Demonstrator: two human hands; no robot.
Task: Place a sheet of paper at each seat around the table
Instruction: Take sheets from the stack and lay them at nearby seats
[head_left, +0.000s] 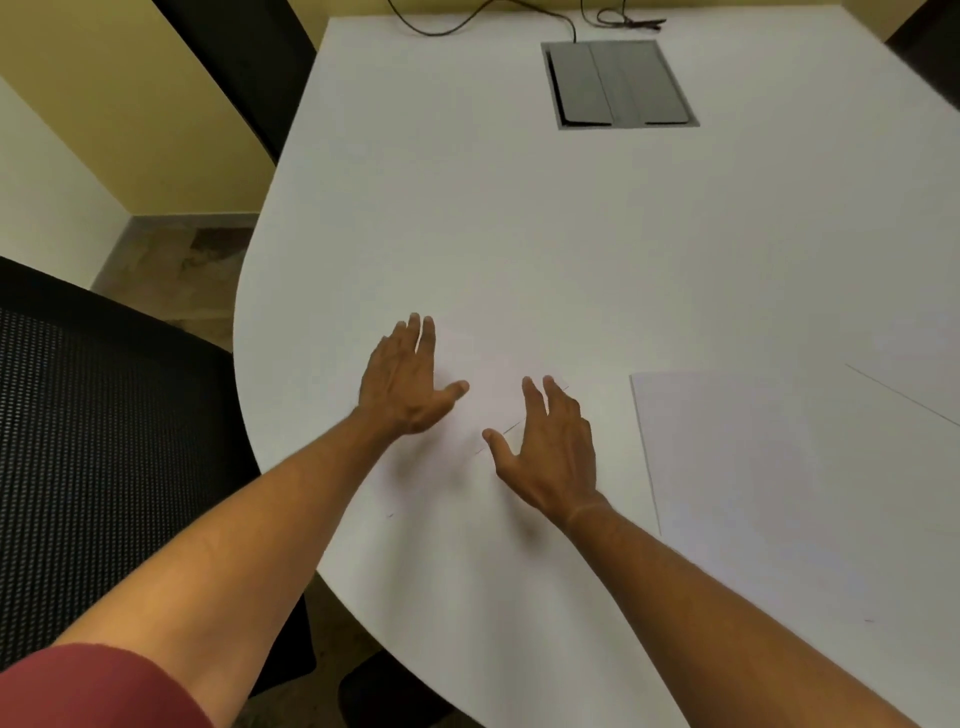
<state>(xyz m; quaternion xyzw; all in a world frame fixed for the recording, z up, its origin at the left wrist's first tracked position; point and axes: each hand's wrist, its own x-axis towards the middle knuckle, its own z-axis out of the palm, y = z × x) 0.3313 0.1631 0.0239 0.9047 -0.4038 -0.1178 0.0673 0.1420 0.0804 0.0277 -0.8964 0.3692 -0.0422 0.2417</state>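
A white sheet of paper (491, 384) lies flat on the white table (467, 218) near its rounded left end, hard to tell from the tabletop. My left hand (408, 382) rests flat on the sheet's left part, fingers spread. Spread flat as well, my right hand (550, 447) lies over the sheet's right edge. Neither hand grips anything. A second white sheet (789, 478) lies to the right, and the corner of a third (919, 374) shows at the far right edge.
A black mesh chair (98, 426) stands at the left of the table end. Another dark chair (244, 67) stands at the far left side. A grey cable hatch (618, 83) is set in the tabletop, with black cables (519, 15) beyond it.
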